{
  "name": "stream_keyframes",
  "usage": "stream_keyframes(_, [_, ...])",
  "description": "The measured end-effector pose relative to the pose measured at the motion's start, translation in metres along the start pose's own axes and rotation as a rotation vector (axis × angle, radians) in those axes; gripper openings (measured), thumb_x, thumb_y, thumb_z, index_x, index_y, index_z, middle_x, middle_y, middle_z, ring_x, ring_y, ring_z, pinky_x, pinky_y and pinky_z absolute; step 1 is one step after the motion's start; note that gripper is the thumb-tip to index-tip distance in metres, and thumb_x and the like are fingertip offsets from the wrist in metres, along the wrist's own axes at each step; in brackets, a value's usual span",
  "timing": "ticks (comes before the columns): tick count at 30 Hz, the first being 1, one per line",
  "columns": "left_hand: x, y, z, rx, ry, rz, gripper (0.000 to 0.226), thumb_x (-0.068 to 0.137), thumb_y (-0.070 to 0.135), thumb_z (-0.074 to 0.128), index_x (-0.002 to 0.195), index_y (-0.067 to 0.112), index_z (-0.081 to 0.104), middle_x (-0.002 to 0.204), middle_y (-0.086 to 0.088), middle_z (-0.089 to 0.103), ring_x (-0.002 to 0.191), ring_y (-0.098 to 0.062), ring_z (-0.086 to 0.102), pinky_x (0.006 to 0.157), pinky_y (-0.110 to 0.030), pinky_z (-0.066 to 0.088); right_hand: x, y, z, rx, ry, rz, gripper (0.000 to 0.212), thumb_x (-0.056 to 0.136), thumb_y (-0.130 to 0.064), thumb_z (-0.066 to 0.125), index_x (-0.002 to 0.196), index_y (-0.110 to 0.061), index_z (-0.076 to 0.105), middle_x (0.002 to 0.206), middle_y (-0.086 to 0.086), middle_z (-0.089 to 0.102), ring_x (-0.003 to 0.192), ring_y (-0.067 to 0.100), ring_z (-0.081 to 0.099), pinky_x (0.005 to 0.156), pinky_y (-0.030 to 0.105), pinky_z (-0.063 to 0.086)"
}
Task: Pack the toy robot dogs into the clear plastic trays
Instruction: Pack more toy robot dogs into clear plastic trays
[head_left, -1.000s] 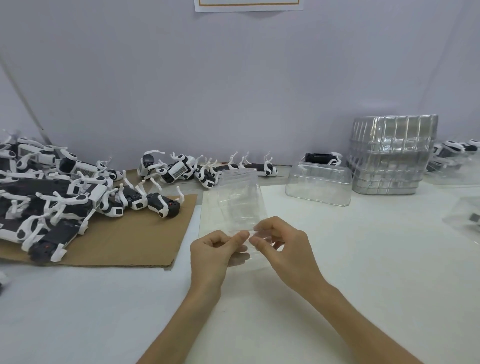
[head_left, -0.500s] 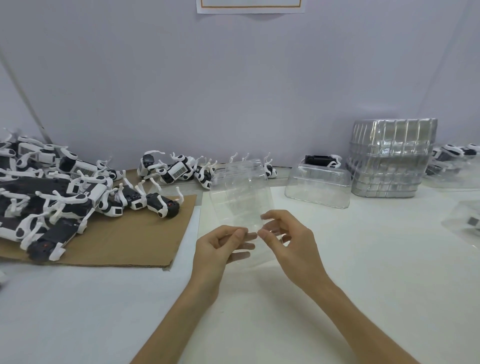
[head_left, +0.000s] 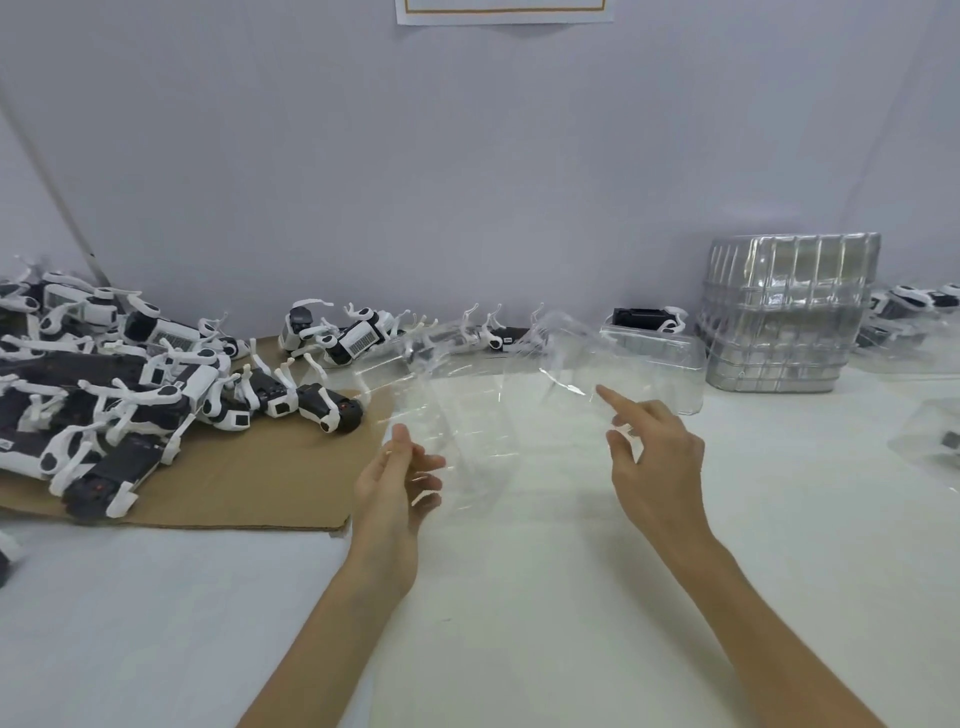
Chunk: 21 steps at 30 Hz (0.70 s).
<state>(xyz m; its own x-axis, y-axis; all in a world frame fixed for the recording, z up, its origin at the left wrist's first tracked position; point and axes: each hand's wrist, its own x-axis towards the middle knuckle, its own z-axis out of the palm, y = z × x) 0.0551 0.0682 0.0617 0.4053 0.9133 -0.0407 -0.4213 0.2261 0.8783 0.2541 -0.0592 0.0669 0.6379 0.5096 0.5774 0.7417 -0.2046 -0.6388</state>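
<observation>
**A:** Nearest the camera, both hands were up over the bench. The left hand pinched the near edge of the clear plastic tray, thumb in front, fingers showing through the plastic. The right hand had its index finger stretched out to the tray's far right edge. Couldn't tell if it actually gripped or just touched.

**B:** So what worried you?

**A:** My guess is that thin plastic flexes, so a one-sided pinch could let it twist and pop loose, or buckle. Swing it left and it might sweep into the toy robot dogs heaped on the cardboard just beside it.

**B:** And the tray itself?

**A:** Tilted up between the hands, empty, see-through with faint ribs, all smeary with blur. Might've been two nested pieces, honestly couldn't say. The stack of trays sat at the back right, well apart.
</observation>
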Motion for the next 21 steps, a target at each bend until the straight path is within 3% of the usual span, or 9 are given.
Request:
stream_keyframes(5, [0.007,0.009,-0.007,-0.148,0.081,-0.103,0.033,0.082,0.052,0.066,0.079,0.02,0.056,0.065,0.008,0.065,0.049,-0.005,0.052,0.045,-0.018,0.044,-0.005,-0.004,0.001,-0.152,0.018,-0.148,0.05,0.082,0.003,0.071,0.117,-0.032,0.071,0.101,-0.009,0.067,0.093,0.017,0.061,0.097,0.028,0.02])
stream_keyframes(11, [0.01,0.01,-0.014,-0.202,0.143,-0.155,0.032,0.091,0.052,0.063,0.079,0.023,0.055,0.067,0.011,0.064,0.054,-0.005,0.05,0.047,-0.018,0.043,0.006,-0.008,-0.01,-0.21,0.153,-0.182,0.053,0.08,0.001,0.073,0.125,-0.025,0.066,0.097,-0.009,0.069,0.094,0.02,0.063,0.096,0.033,0.024])
stream_keyframes(15, [0.011,0.012,-0.014,-0.213,0.158,-0.154,0.032,0.091,0.053,0.063,0.076,0.026,0.054,0.064,0.013,0.064,0.055,-0.005,0.05,0.051,-0.018,0.041,0.05,-0.004,-0.023,-0.274,0.22,-0.241,0.043,0.081,-0.003,0.071,0.117,-0.026,0.067,0.097,-0.005,0.07,0.097,0.024,0.064,0.092,0.032,0.025])
stream_keyframes(18, [0.012,0.011,-0.015,-0.21,0.158,-0.159,0.032,0.091,0.053,0.062,0.075,0.027,0.054,0.065,0.014,0.064,0.055,-0.004,0.05,0.051,-0.018,0.042,0.093,0.016,-0.024,-0.423,0.164,-0.244,0.04,0.088,-0.006,0.065,0.124,-0.024,0.065,0.111,0.002,0.069,0.108,0.029,0.06,0.097,0.038,0.026])
stream_keyframes(21, [0.012,0.009,-0.015,-0.206,0.14,-0.165,0.033,0.091,0.054,0.062,0.074,0.027,0.055,0.066,0.014,0.064,0.055,-0.005,0.05,0.055,-0.02,0.041,0.129,0.047,-0.021,-0.592,-0.048,-0.168,0.044,0.097,-0.011,0.055,0.139,-0.024,0.055,0.131,0.006,0.06,0.125,0.03,0.049,0.102,0.043,0.027])
